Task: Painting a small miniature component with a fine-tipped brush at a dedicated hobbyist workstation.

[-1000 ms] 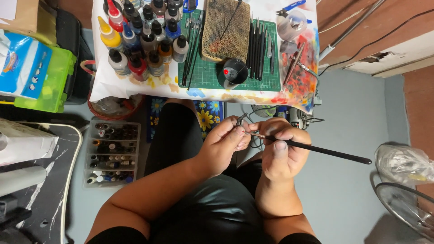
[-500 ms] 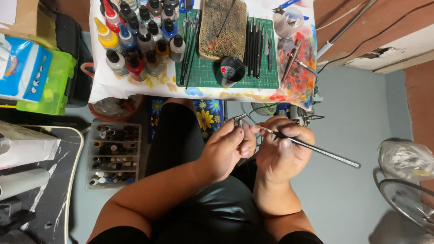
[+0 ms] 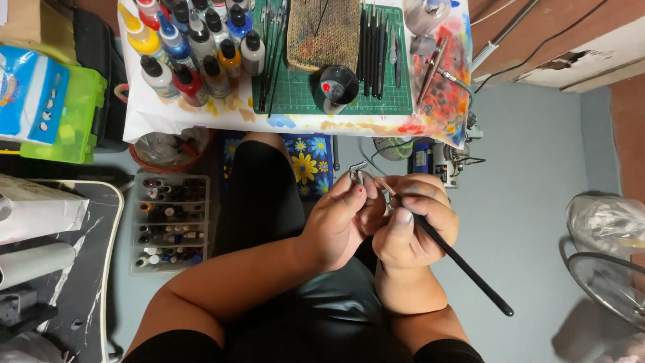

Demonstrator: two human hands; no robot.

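Grey floor surrounds your seat, with a paint-stained table [image 3: 201, 117] directly ahead of your knees. On that table lies a green cutting mat [image 3: 302, 101], a row of paint bottles [image 3: 195, 47] to its left, a woven pad [image 3: 324, 30] at its top and dark brushes [image 3: 376, 47] laid along its right half. A round black pot [image 3: 336, 86] stands on the mat's lower edge, and an airbrush [image 3: 435, 67] lies to the right on the stained paper. Below the table's left end, a clear organizer [image 3: 171, 218] of small bottles rests on the floor. Your left hand [image 3: 339, 218] is curled, its fingertips pinching a small metal piece [image 3: 357, 173] above your lap. Your right hand [image 3: 413, 222] is closed around a black brush [image 3: 463, 265]; the handle runs down and to the right, and the tip [image 3: 383, 185] points at the metal piece. Both hands touch each other. Whether the tip contacts the piece cannot be determined.
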